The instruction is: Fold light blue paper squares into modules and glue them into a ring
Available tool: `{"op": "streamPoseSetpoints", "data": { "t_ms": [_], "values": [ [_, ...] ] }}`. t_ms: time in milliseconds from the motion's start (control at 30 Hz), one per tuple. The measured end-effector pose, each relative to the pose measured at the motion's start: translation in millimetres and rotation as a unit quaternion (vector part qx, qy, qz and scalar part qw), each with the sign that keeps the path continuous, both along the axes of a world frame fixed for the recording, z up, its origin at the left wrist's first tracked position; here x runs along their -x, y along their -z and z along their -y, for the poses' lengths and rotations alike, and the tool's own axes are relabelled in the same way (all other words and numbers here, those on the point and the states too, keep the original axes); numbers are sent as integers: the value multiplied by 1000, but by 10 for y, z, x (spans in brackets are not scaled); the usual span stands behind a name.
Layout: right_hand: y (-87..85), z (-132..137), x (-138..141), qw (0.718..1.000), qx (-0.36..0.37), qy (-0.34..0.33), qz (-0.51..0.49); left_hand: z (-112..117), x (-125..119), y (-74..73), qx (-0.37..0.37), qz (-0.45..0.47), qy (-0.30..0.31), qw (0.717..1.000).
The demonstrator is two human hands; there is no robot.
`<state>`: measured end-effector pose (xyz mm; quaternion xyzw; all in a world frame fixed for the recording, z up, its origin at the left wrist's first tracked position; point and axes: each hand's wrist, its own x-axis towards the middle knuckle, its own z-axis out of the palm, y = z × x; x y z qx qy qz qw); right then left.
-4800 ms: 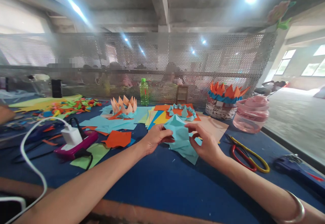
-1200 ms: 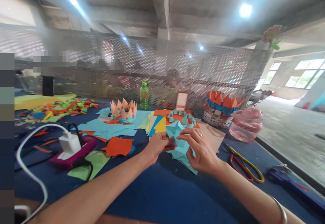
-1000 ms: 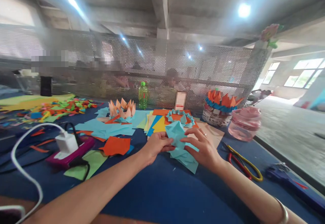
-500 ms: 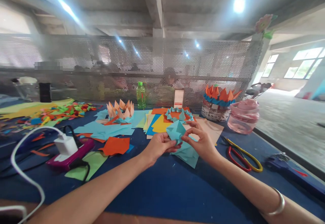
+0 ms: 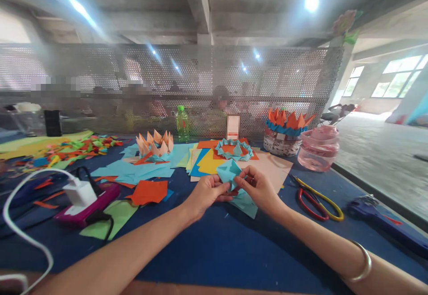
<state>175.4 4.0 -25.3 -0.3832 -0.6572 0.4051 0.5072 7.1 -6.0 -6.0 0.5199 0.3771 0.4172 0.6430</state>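
Both hands meet over the blue table [image 5: 214, 250] on a light blue folded paper piece [image 5: 230, 174]. My left hand [image 5: 204, 193] pinches its lower left side with thumb and fingers closed. My right hand [image 5: 258, 188] pinches its right side, fingers curled on the fold. A pointed tip of the paper stands up between the two hands, and a flat corner sticks out below them. A silver bangle [image 5: 361, 263] is on my right wrist.
Red and yellow scissors [image 5: 317, 197] and a blue tool [image 5: 377, 212] lie to the right. Coloured paper sheets [image 5: 209, 163], an orange sheet [image 5: 149, 191], finished paper crowns [image 5: 155, 143], a basket [image 5: 279, 143], a pink container [image 5: 317, 152] and a green bottle [image 5: 182, 123] stand behind. A charger on a pink power strip [image 5: 83, 197] lies left.
My hands have drawn closer together on the blue paper, and my right fingers went from lying spread over it to pinching it. The view has shifted slightly.
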Motion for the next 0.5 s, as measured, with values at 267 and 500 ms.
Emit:
{"op": "streamPoseSetpoints", "data": {
  "t_ms": [267,500],
  "values": [
    [20,21,6,998,-37,41,39,1,2,8,13,5,-4,1000],
    [25,30,4,991,-72,82,81,29,-9,-16,21,-4,3,1000]
  ]
}}
